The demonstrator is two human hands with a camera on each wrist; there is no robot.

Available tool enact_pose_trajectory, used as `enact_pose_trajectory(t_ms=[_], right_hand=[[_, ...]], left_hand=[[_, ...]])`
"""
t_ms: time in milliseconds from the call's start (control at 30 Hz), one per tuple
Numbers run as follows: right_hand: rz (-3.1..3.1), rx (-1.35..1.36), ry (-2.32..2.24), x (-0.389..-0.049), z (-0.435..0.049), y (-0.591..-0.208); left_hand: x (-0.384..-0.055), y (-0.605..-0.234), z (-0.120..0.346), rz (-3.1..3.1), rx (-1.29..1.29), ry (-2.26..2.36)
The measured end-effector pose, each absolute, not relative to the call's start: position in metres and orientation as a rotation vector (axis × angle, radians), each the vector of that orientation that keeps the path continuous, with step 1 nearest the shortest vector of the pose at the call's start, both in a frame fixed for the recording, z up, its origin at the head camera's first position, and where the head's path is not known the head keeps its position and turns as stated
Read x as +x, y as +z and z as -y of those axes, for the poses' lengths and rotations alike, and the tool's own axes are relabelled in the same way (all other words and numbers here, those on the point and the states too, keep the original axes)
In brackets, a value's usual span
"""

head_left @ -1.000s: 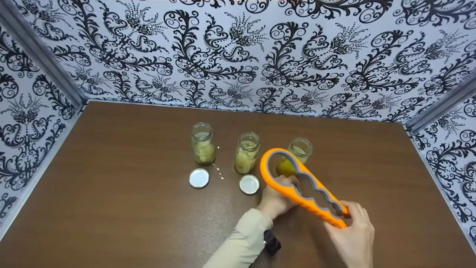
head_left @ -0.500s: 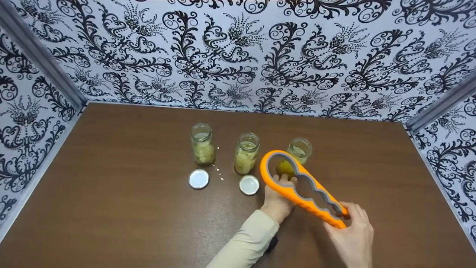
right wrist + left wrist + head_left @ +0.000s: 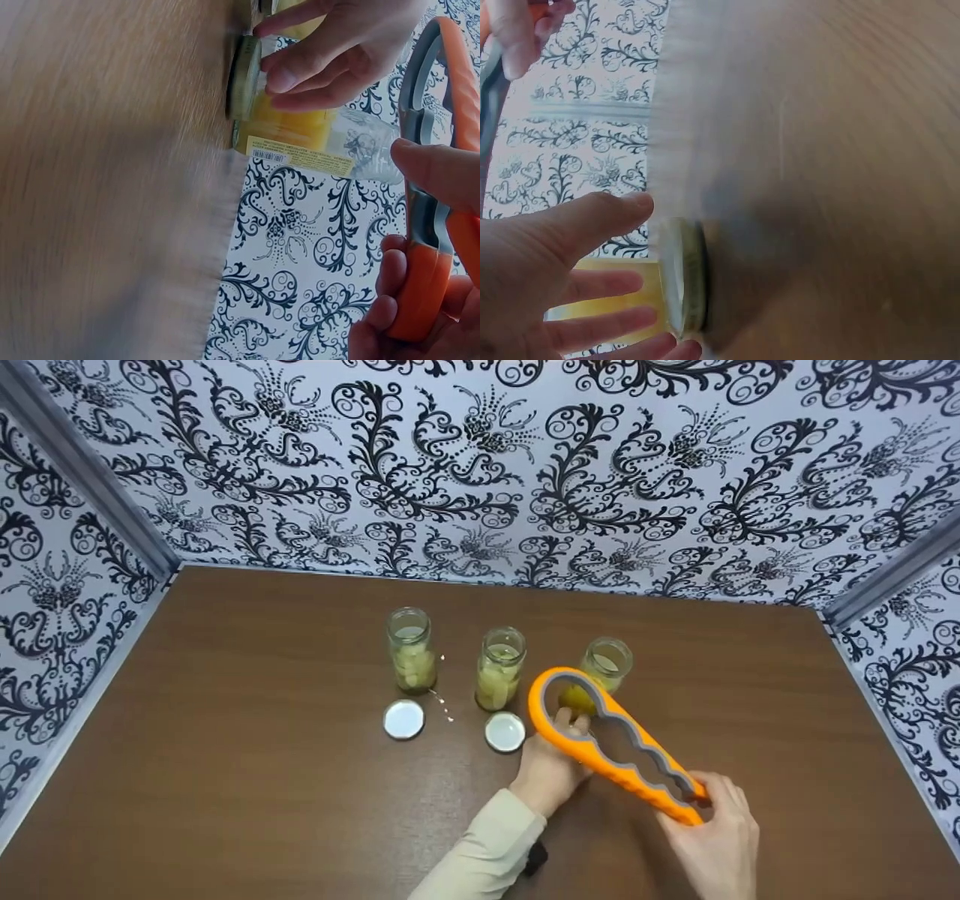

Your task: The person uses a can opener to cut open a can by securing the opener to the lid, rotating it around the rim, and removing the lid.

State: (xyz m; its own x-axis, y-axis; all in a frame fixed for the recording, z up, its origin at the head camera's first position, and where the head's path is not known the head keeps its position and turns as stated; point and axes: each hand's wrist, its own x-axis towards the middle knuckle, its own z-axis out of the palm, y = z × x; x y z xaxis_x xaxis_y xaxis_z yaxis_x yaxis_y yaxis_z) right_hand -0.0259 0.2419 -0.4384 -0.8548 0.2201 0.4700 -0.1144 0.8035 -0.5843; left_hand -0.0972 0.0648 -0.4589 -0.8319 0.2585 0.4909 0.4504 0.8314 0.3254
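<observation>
My left hand [image 3: 551, 769] is low over the table in front of the rightmost glass jar [image 3: 609, 656], which is uncapped and has yellow contents in its lower part. In the left wrist view its thumb and fingers are spread around a metal jar lid [image 3: 694, 277] that lies flat on the table. The right wrist view has the left fingertips right at that lid's edge. My right hand [image 3: 716, 832] grips an orange jar opener [image 3: 630, 778] with a grey scalloped inside, by its handle ends. The opener is held above the left hand and partly covers it and the jar.
Two more open jars of pale pieces in liquid, a middle jar [image 3: 499, 673] and a left jar [image 3: 412, 656], stand on the brown table [image 3: 262, 780]. In front of them lie a white lid [image 3: 505, 733] and another lid [image 3: 403, 720]. A patterned wall [image 3: 480, 472] rises behind.
My left hand has turned and shifted slightly in front of the right jar; its dark wrist device now shows less. The right hand and the jar opener have stayed nearly in place.
</observation>
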Motion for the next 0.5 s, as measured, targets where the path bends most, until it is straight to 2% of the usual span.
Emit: enact_pose_trajectory(t_ms=[300, 500], right_hand=[[2.438, -0.025, 0.813, -0.024, -0.248, -0.437], [2.429, 0.047, 0.817, -0.024, -0.251, -0.437]], left_hand=[[-0.094, -0.442, -0.034, 2.676, -0.496, -0.836], [-0.092, -0.432, -0.003, 2.797, -0.436, -0.760]])
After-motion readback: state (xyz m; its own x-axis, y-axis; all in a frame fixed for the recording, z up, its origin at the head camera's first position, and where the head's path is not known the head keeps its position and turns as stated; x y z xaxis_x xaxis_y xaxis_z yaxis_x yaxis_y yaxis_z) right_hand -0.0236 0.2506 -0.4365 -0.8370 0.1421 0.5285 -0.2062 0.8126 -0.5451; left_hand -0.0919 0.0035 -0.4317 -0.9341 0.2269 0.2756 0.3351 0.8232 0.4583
